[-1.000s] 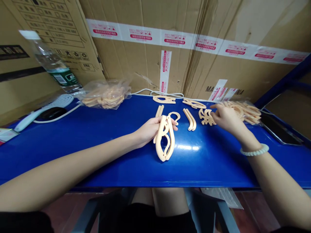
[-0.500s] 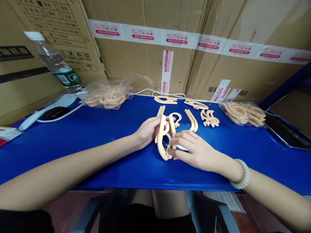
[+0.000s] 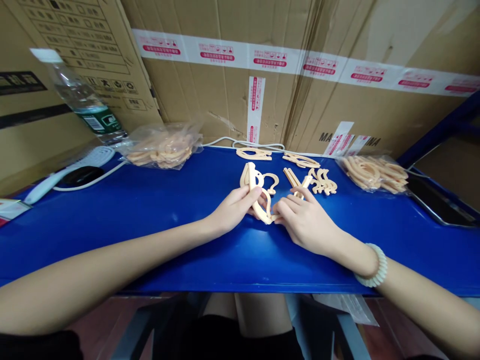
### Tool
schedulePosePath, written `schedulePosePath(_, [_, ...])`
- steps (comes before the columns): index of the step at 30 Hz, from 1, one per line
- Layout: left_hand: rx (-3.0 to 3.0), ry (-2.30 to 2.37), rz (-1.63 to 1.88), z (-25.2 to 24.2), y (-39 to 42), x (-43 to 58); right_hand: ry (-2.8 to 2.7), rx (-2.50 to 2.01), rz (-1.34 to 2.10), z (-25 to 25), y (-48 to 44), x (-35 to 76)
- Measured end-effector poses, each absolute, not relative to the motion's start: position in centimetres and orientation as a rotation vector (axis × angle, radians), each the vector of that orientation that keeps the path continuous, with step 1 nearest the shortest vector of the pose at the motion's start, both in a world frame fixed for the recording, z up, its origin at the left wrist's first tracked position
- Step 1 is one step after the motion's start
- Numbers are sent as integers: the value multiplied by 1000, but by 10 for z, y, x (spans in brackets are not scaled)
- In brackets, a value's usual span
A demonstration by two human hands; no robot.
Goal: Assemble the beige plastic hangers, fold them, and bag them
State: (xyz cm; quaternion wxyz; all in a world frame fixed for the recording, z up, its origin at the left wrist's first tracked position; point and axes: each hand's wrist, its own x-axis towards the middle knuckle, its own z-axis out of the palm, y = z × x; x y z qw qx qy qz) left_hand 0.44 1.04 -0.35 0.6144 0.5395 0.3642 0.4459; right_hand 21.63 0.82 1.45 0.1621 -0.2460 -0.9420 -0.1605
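Above the blue table, a beige plastic folding clothes hanger (image 3: 264, 212) is gripped between my two hands. My left hand (image 3: 233, 206) is closed around its curved left arm, thumb on top. My right hand (image 3: 305, 216) pinches a hanger arm (image 3: 307, 181) whose end sticks up past the fingers; the lower end reaches toward the bottom of the left part. Whether the two parts are joined there is hidden by my fingers. Just behind lies a loose hook (image 3: 271, 183). Straight arm pieces (image 3: 290, 176) and a cluster of small curved pieces (image 3: 323, 181) lie beyond my right hand.
Folded hangers (image 3: 254, 154) lie along the back by a white cable. Bags of beige parts stand left (image 3: 162, 150) and right (image 3: 375, 172). Leftward are a water bottle (image 3: 93, 117) and a hairbrush (image 3: 71, 172); a dark phone (image 3: 438, 202) is at right. Cardboard boxes (image 3: 221, 95) wall the back.
The hanger has turned and opened out: its right arm has swung outward to the right with my right hand. My left hand has shifted its hold lower on the left arm.
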Motion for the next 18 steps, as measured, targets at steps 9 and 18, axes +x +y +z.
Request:
schedulePosePath(9, [1150, 873, 1062, -3, 11, 6, -2654, -682, -448, 19, 5, 216])
schedulePosePath(18, [1145, 882, 1073, -1, 10, 7, -2621, -606, -538, 19, -1, 213])
